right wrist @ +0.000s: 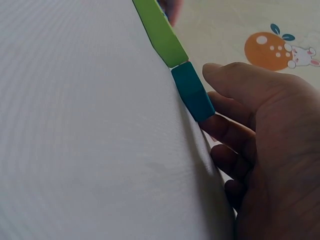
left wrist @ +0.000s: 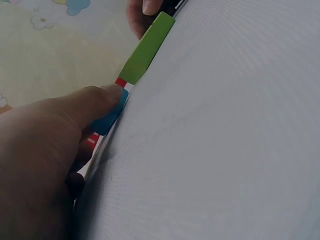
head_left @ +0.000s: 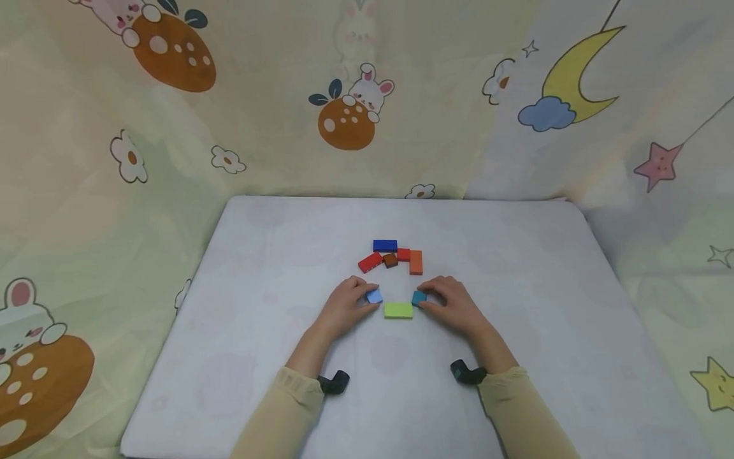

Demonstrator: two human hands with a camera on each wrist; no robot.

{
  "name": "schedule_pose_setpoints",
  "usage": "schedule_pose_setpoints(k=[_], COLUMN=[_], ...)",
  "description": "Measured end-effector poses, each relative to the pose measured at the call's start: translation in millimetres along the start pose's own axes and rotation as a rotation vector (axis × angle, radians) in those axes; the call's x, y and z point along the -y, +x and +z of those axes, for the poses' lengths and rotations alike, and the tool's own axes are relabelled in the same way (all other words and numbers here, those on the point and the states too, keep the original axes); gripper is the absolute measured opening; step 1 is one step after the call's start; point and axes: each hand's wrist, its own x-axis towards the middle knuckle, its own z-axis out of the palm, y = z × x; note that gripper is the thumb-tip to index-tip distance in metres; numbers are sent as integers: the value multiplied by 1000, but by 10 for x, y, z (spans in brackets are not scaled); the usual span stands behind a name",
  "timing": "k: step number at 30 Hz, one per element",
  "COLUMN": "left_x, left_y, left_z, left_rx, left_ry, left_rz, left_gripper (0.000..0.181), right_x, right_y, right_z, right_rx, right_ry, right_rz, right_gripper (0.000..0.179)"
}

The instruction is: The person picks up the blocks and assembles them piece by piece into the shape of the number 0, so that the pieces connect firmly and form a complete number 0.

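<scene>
White tabletop (head_left: 264, 255) — left hand (head_left: 345, 305) pinches pale-blue block (head_left: 374, 296), ten o'clock from green block (head_left: 398, 311); right hand (head_left: 455, 306) touches teal block (head_left: 418, 298) — pinch unclear.

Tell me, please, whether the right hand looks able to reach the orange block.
Probably yes: the orange block lies just beyond the right hand, with only bare tabletop visible between them, though that hand is at the teal block.

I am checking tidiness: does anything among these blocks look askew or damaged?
No damage shows. In the far group, the left red block and brown block lie slanted, unlike the straight dark blue block.
</scene>
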Motion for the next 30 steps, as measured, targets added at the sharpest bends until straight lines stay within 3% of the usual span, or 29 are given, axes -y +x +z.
schedule_pose_setpoints(k=[22,30], left_x=[61,36], left_y=[-47,-12], left_z=[-28,9], left_rx=[10,27], left_ry=[22,18], left_rz=[45,42], left_gripper=[48,48], right_x=[36,26], right_y=[40,114], right_z=[39,-147], right_rx=[0,22], right_ry=[-24,38], right_rz=[-37,70], right_gripper=[36,33])
